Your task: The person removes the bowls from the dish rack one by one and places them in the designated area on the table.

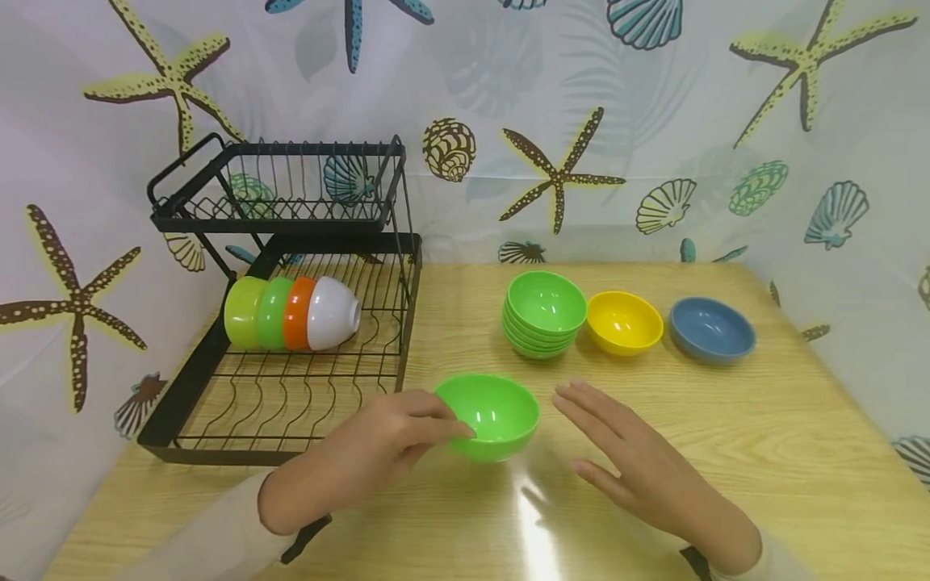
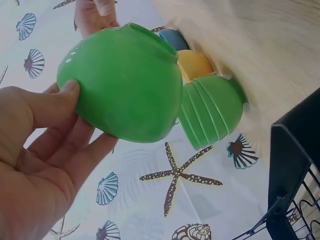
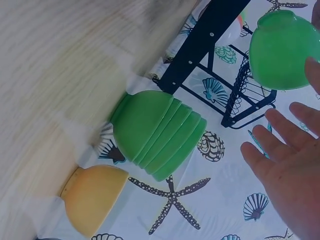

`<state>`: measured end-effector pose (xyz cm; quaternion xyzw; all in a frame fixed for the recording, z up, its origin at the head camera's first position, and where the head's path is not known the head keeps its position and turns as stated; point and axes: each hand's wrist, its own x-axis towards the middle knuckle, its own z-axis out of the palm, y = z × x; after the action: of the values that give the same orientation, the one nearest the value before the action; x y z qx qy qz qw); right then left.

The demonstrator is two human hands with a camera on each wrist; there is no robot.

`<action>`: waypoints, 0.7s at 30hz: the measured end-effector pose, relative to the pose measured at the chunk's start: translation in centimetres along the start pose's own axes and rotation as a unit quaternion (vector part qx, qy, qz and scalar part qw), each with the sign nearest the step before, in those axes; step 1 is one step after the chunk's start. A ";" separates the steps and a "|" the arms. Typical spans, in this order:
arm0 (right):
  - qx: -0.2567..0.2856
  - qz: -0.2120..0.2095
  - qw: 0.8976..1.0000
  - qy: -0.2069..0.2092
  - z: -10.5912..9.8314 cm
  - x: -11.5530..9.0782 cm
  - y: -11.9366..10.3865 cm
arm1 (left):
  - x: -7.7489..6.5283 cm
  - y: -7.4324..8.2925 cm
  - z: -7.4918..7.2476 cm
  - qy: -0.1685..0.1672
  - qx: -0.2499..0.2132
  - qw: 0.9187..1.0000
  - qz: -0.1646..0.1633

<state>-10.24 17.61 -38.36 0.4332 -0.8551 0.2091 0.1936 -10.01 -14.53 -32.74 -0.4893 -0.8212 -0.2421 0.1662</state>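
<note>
My left hand (image 1: 388, 432) reaches in from the left, thumb and fingers pinching the left edge of the green bowl (image 1: 501, 407), raised above the tabletop (image 1: 763, 428) before the green stack (image 1: 545, 311). My right hand (image 1: 639, 464) hovers just beyond its right side, fingers extended, thumb spread apart, gripping nothing.

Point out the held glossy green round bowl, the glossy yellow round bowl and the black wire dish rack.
Held glossy green round bowl (image 1: 494, 411): head view, inner surface.
Glossy yellow round bowl (image 1: 625, 323): head view, inner surface.
Black wire dish rack (image 1: 218, 456): head view, lower tray's front rim.
</note>
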 end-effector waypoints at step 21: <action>0.025 -0.182 0.973 0.140 0.7 1.1 -1.5 | 0.0 0.8 2.1 0.000 0.066 0.992 0.112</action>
<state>-9.73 15.70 -38.07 0.5531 -0.7206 0.2501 0.3351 -9.41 -13.04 -34.24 -0.5664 -0.7753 -0.1673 0.2237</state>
